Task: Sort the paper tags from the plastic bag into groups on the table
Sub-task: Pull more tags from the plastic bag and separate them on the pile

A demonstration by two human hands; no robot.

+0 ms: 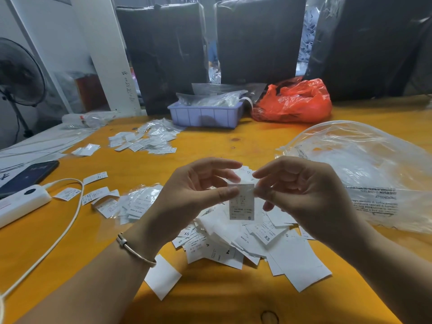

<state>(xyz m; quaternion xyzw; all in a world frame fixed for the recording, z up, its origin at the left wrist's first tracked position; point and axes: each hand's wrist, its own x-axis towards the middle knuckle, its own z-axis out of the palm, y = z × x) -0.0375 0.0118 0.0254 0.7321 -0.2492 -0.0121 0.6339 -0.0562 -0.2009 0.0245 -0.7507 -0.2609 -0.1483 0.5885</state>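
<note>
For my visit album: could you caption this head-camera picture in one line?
Both hands, left and right, pinch one paper tag above the unsorted tag pile on the yellow table.

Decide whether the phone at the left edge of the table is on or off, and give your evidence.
On: the phone shows faint light marks on its dark screen.

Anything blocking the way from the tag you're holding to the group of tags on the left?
Nothing visible. Both hands, left hand and right hand, pinch the tag above the central pile; bare table lies toward the left group.
</note>
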